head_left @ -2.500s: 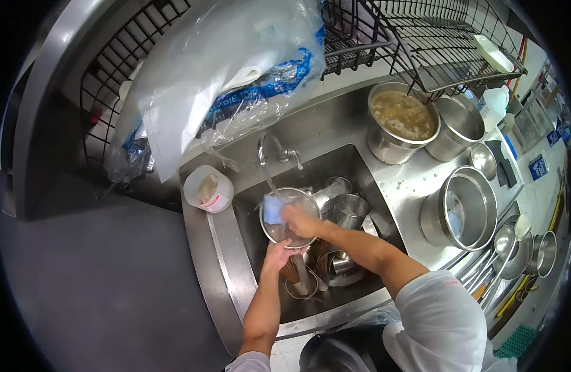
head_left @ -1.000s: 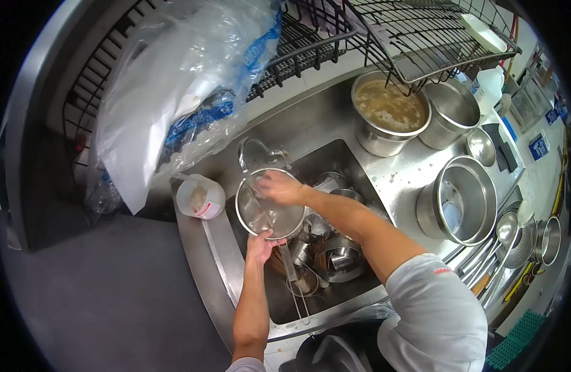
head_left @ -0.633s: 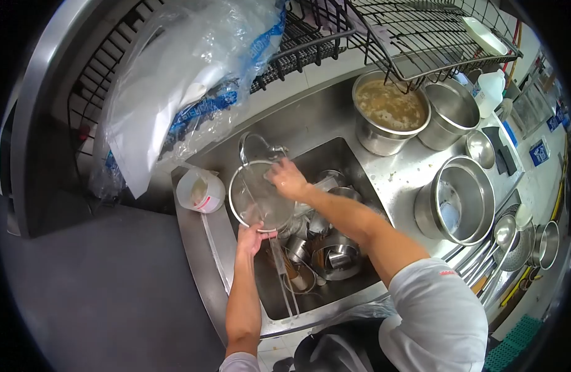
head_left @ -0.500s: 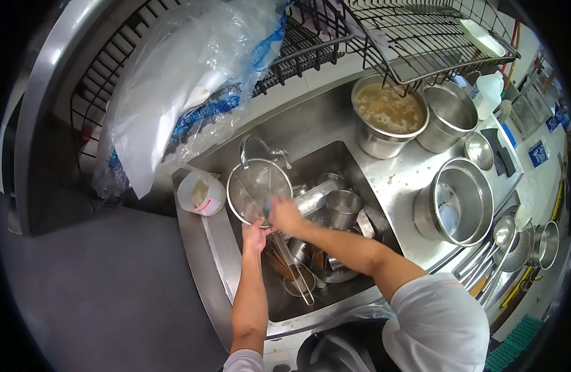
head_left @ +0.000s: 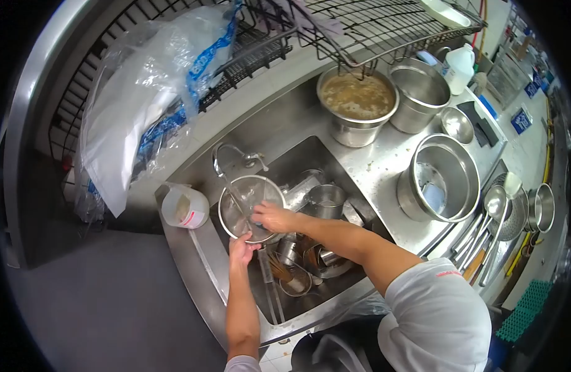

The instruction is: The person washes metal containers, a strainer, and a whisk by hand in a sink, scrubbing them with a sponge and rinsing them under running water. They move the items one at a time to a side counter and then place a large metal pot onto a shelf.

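A round mesh strainer (head_left: 236,214) with a metal rim is tilted over the sink (head_left: 375,248), below the faucet (head_left: 218,162). My left hand (head_left: 242,248) grips its rim at the lower side, near the long handle (head_left: 268,285) that points toward me. Inside the bowl, my right hand (head_left: 270,217) is closed on a small bluish thing, mostly hidden by the fingers. Metal containers, including a cup (head_left: 327,199), lie in the sink beneath, with several wooden sticks (head_left: 278,266).
A white plastic tub (head_left: 185,208) stands left of the faucet. On the right counter are a pot of brown liquid (head_left: 358,99), an empty pot (head_left: 420,93), a large pot (head_left: 438,180) and ladles (head_left: 495,201). Wire racks (head_left: 385,28) hang above, beside plastic bags (head_left: 143,80).
My right hand has moved across the inside of the strainer. The strainer's handle has swung to point more directly toward me. The whole view has shifted, with the counter items now further left.
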The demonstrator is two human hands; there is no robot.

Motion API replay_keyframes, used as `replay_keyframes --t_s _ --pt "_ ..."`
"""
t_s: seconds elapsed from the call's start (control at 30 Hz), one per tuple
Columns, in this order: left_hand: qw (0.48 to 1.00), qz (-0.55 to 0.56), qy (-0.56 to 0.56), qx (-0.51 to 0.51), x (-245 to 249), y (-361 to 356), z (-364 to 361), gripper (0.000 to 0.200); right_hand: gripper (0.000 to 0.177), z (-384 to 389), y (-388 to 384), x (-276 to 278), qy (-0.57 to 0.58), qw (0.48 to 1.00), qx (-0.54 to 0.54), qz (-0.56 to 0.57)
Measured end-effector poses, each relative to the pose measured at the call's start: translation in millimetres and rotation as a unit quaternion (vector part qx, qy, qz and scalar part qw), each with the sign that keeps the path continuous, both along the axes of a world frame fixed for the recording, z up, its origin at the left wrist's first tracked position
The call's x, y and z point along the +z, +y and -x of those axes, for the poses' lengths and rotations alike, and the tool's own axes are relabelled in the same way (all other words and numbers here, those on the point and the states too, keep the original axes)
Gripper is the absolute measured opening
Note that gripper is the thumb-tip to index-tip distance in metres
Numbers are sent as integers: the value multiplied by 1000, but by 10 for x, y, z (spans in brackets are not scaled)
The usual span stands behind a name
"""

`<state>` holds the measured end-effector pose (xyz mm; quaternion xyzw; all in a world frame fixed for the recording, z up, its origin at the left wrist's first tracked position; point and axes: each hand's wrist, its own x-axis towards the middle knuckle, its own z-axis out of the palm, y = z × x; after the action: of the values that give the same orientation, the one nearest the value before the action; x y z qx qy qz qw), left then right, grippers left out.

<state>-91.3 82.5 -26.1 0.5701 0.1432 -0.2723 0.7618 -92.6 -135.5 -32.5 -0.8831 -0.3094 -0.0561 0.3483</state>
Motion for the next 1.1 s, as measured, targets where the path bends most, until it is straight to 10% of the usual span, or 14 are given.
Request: replay_keyframes --t_s 0.33,0.37,0.43,0.47,0.67,0.73,0.8,0.97,1.07,1.1 --pt "937 -227 -38 -262 637 -86 -551 56 22 98 -336 11 4 899 -403 169" --pt "946 -210 -75 -237 859 -181 -466 55 21 87 -256 -183 111 906 -341 227" --pt "961 -196 -81 -177 865 -230 -593 54 27 368 -139 -328 287 939 -186 -23" --pt "947 -230 -85 -206 932 -336 -631 53 26 588 -55 -372 219 952 -213 11" --pt "720 -476 -264 -431 842 -996 -830 29 21 1303 -749 510 -47 897 -420 -127" --pt "563 -547 -407 -468 969 -1211 -776 30 24 1685 -1268 1051 -174 870 -444 -121" --pt "545 -530 -500 -415 738 -1092 -894 38 25 2125 -1748 1657 -253 818 -516 -31" --pt "641 -607 -359 -303 827 -672 -808 38 24 2732 -3088 1611 -129 747 -637 138" --pt "919 -318 -179 -148 381 -222 -804 31 20 2444 -2920 1529 -193 771 -599 97" --pt "940 -293 -126 -122 421 -165 -675 29 19 2215 -2514 1686 -233 778 -580 64"
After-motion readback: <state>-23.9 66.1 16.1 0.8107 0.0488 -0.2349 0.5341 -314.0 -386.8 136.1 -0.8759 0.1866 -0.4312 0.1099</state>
